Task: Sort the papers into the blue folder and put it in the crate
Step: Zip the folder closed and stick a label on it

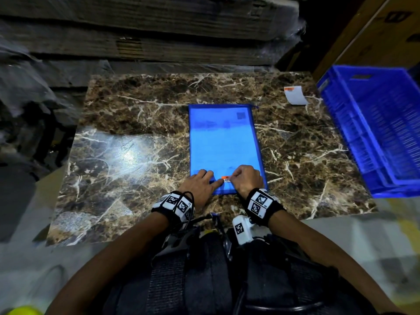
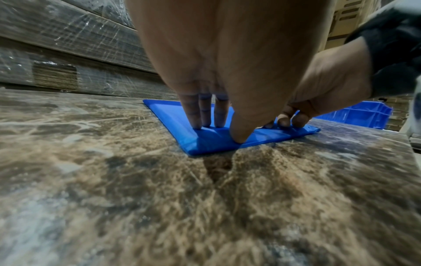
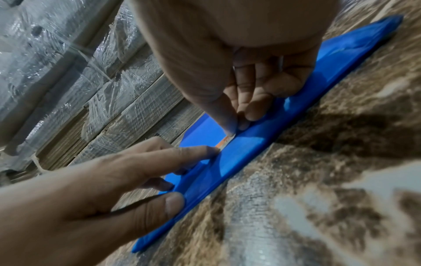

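Observation:
A blue translucent folder [image 1: 225,142] lies flat on the marble table [image 1: 136,119], with papers showing dimly through it. My left hand [image 1: 205,179] presses its straight fingers [image 2: 205,115] on the folder's near left corner [image 2: 212,145]. My right hand [image 1: 234,177] curls beside it, and its thumb and forefinger [image 3: 227,124] pinch a small white slip with an orange stripe [image 1: 226,179] at the folder's near edge [image 3: 246,149]. The blue crate [image 1: 375,133] stands at the table's right side, apart from both hands.
Another white slip with an orange mark [image 1: 295,95] lies at the table's far right, near the crate. Wrapped stacks of cardboard [image 1: 147,30] rise behind the table. Bare marble stretches left of the folder.

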The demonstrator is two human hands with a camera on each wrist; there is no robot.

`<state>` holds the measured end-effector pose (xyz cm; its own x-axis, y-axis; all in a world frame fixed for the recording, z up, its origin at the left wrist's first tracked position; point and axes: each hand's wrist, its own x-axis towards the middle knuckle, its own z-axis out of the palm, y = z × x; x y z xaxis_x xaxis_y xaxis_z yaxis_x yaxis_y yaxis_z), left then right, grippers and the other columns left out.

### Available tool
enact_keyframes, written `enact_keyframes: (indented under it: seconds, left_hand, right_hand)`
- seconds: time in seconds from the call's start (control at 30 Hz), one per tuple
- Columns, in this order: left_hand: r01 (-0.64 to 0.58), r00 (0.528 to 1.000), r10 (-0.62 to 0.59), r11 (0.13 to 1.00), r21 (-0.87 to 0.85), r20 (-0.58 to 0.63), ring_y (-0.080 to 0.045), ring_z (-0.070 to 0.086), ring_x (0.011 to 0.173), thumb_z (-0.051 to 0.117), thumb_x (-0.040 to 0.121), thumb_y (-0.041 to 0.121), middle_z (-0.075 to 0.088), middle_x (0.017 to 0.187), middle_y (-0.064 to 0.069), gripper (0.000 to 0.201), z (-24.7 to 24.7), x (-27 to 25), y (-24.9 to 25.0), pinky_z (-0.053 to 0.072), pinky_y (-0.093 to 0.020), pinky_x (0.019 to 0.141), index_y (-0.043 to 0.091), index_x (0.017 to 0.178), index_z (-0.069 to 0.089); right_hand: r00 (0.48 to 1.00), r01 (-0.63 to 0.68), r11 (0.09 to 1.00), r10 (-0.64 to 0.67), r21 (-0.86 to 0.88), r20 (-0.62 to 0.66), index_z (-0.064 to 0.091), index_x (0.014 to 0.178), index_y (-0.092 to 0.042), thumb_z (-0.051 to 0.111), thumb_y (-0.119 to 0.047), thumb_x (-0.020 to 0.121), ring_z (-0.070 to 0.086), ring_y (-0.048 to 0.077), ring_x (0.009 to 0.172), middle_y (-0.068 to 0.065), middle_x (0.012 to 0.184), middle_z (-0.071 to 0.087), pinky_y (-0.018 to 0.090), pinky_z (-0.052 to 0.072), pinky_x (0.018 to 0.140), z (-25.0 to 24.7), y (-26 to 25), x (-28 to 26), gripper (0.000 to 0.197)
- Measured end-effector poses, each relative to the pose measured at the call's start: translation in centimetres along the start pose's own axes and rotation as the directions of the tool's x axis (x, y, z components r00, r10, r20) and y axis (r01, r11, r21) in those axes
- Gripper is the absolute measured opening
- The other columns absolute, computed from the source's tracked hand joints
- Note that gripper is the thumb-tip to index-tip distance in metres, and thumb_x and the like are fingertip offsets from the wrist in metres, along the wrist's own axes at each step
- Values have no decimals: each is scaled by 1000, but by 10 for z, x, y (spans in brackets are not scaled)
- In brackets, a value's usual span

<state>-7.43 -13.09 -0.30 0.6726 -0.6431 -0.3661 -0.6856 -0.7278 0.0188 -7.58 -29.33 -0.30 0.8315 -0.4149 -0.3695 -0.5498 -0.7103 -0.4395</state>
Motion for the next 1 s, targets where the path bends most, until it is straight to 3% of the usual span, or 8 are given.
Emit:
enact_keyframes:
  seconds: [0.4, 0.6, 0.8, 1.0]
  left_hand:
    - [3, 1000, -3, 1000, 8, 15, -32, 32, 124, 47, 94, 19, 31, 133, -12, 64, 1, 0, 0, 44, -43, 97, 25, 148, 15]
    - [0, 1000, 0, 1000, 12, 15, -32, 32, 124, 46, 94, 20, 31, 132, -12, 63, 1, 0, -1, 44, -44, 98, 25, 148, 14]
    - [2, 1000, -2, 1000, 2, 17, -32, 32, 124, 49, 93, 19, 31, 132, -12, 65, 0, 0, 0, 44, -43, 97, 26, 148, 15]
    - [1, 1000, -1, 1000, 4, 21, -32, 31, 124, 52, 91, 19, 30, 133, -12, 69, -1, -1, 0, 44, -42, 97, 25, 148, 13]
  right_hand:
    - [1000, -4, 1000, 4, -10, -4, 66, 79, -21, 69, -31, 83, 59, 24, 79, 1, 87, 67, 28, 45, 67, -3, -1, -3, 12]
    - [1000, -1, 1000, 1, -6, -3, 66, 77, -20, 69, -32, 83, 62, 26, 83, 1, 86, 67, 30, 50, 70, -1, -1, -2, 13]
    - [1000, 3, 1000, -3, -11, -8, 66, 78, -20, 68, -30, 84, 56, 22, 75, -2, 80, 62, 29, 48, 68, -1, -1, -1, 12]
    - [1000, 3, 1000, -3, -21, -13, 66, 78, -20, 68, -29, 84, 60, 25, 80, 1, 84, 66, 29, 48, 68, 0, 0, -1, 12]
